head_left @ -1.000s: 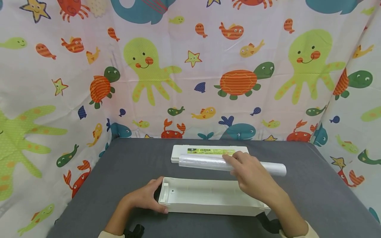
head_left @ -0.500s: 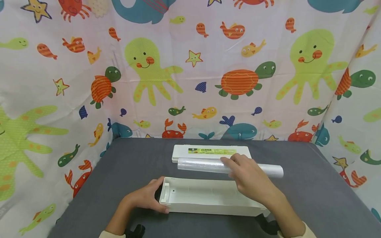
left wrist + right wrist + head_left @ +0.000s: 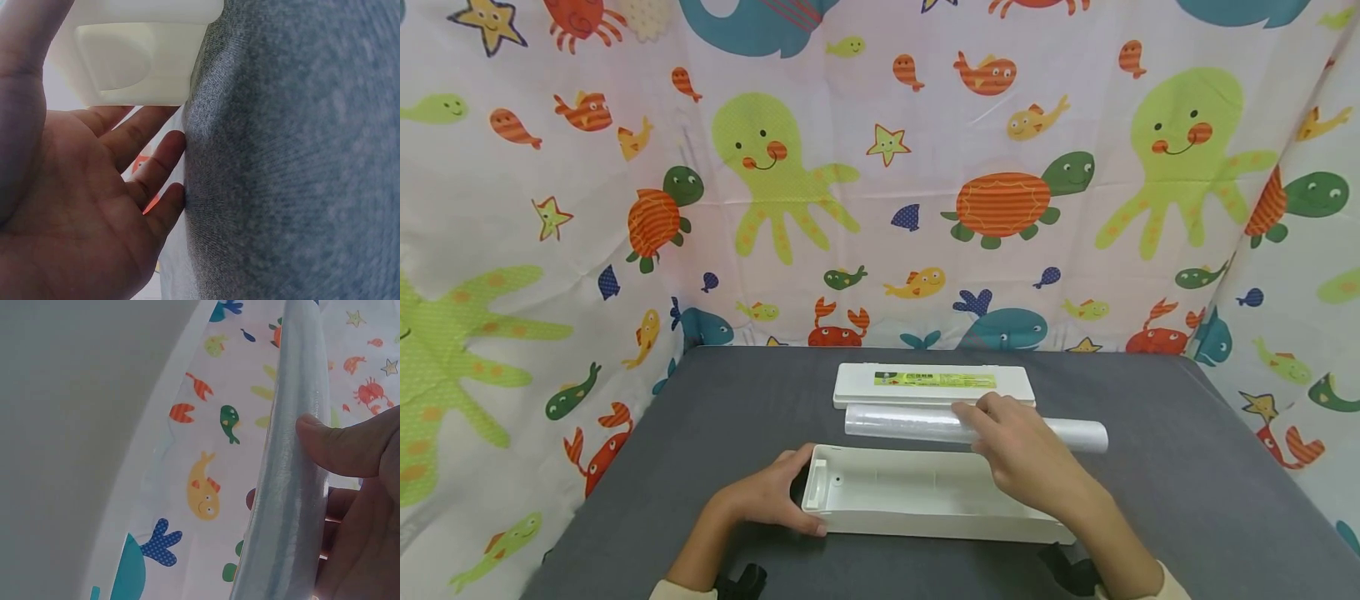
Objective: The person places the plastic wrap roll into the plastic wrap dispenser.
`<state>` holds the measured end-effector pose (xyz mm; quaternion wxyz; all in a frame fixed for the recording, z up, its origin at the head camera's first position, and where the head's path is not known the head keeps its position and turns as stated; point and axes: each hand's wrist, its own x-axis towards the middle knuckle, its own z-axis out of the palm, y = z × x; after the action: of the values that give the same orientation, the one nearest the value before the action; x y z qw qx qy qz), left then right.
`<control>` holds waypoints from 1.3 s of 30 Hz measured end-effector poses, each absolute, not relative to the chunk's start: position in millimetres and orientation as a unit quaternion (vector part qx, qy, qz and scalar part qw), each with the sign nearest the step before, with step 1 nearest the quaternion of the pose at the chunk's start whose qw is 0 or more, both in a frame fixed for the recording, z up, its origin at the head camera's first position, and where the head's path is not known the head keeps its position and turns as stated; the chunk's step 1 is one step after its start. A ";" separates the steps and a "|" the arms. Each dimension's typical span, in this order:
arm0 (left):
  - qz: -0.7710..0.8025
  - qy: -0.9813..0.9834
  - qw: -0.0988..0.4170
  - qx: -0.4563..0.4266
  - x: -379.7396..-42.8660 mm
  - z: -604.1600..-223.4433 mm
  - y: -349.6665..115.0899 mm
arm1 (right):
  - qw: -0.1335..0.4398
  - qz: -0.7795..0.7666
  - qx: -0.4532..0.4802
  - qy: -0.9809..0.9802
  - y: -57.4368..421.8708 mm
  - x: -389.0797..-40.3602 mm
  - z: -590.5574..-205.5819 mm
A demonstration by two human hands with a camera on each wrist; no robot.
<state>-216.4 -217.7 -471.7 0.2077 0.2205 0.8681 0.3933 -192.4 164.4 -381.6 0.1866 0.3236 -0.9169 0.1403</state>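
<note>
A long white open-topped plastic box (image 3: 940, 523) lies on the table, its hollow facing up. My left hand (image 3: 772, 493) grips its left end, thumb on the near side and fingers at the far side. In the left wrist view the white end wall (image 3: 134, 62) of the box sits between thumb and fingers. My right hand (image 3: 1030, 454) holds a roll of cling film (image 3: 902, 422) above and behind the box. The right wrist view has the thumb on the near face of the roll (image 3: 287, 475), with fingertips showing beyond it.
Behind the roll lies a flat white lid (image 3: 857, 383) with a green and yellow label. The grey table (image 3: 745, 400) ends at a curtain (image 3: 880, 192) printed with sea animals. Black straps circle both wrists.
My right hand has brought the cling film roll slightly nearer and a little to the left, uncovering more of the lid. The left hand and the box stay in place.
</note>
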 end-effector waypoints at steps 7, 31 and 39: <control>0.390 0.870 0.206 0.220 -215.5 -471.6 -217.4 | 0.209 0.137 0.345 -0.905 162.6 -191.5 -386.4; 0.395 0.867 0.205 0.223 -214.6 -472.0 -218.4 | 0.160 0.116 0.352 -0.915 155.9 -192.2 -394.5; 0.391 0.869 0.201 0.227 -215.9 -471.0 -218.4 | 0.156 0.101 0.364 -0.912 152.0 -193.7 -393.6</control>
<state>-215.9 -218.4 -471.0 0.2009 0.2266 0.8691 0.3911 -193.7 152.0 -393.6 0.1562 0.3643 -0.9125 0.1014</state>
